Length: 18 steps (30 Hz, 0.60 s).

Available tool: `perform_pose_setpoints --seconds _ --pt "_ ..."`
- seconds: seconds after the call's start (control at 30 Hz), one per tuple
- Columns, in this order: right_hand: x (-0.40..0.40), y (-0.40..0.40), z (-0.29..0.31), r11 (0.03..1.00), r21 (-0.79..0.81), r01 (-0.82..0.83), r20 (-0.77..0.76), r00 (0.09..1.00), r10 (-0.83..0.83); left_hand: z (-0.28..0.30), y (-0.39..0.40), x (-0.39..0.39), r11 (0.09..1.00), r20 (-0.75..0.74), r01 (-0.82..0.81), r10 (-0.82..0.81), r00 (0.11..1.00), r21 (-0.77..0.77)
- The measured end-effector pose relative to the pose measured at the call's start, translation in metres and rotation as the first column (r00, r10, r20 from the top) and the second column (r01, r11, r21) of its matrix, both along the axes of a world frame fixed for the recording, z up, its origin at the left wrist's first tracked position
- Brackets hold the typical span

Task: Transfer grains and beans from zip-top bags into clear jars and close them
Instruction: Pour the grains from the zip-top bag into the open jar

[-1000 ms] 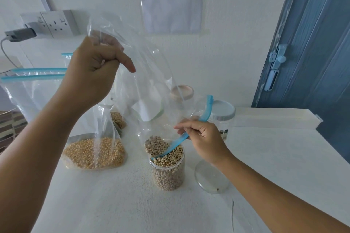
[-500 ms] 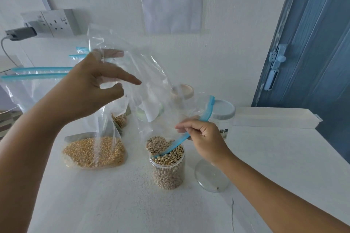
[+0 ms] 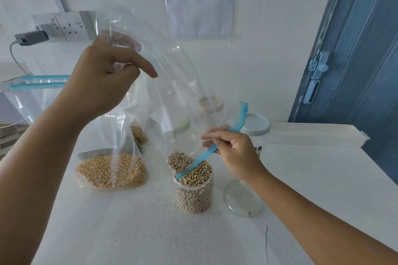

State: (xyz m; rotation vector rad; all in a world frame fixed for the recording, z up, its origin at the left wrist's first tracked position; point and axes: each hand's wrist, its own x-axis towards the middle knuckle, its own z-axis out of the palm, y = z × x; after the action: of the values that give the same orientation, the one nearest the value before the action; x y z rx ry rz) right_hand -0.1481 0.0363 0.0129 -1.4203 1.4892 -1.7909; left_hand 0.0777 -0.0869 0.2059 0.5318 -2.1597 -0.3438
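While the left hand [image 3: 103,79] pinches the bottom corner of the clear zip-top bag [image 3: 172,97] and lifts it high, the right hand [image 3: 234,153] curls its fingers round the bag's blue zip strip [image 3: 206,155], holding the mouth down over the open jar [image 3: 195,187]. Pouring looks nearly finished: the jar is filled to its rim with pale, dark-eyed beans, and only a small clump of beans [image 3: 179,160] sits in the bag just behind the rim. What comes next, I judge, is a gentle shake to tip that clump in without spilling (there is little room on top), then setting the bag aside and fitting the round clear lid [image 3: 243,200] lying flat on the white table [image 3: 312,178] just right of the jar. The bag film is thin, crinkled and limp; the jar is a rigid, smooth-walled cylinder. Left of it lies another bag of yellow grain [image 3: 111,172], slumped and soft, and behind stand capped jars [image 3: 257,127].
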Motion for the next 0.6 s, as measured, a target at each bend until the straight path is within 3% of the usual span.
perform_pose_setpoints --seconds 0.23,0.6 --pt "-0.002 0.004 -0.001 0.999 -0.003 0.035 -0.011 0.999 -0.035 0.004 0.009 -0.011 0.998 -0.033 0.036 -0.035 0.999 0.046" --pt "-0.005 0.01 -0.004 0.999 0.006 0.052 0.021 0.998 -0.052 0.011 0.012 -0.031 1.0 -0.058 0.021 -0.021 0.998 -0.007"
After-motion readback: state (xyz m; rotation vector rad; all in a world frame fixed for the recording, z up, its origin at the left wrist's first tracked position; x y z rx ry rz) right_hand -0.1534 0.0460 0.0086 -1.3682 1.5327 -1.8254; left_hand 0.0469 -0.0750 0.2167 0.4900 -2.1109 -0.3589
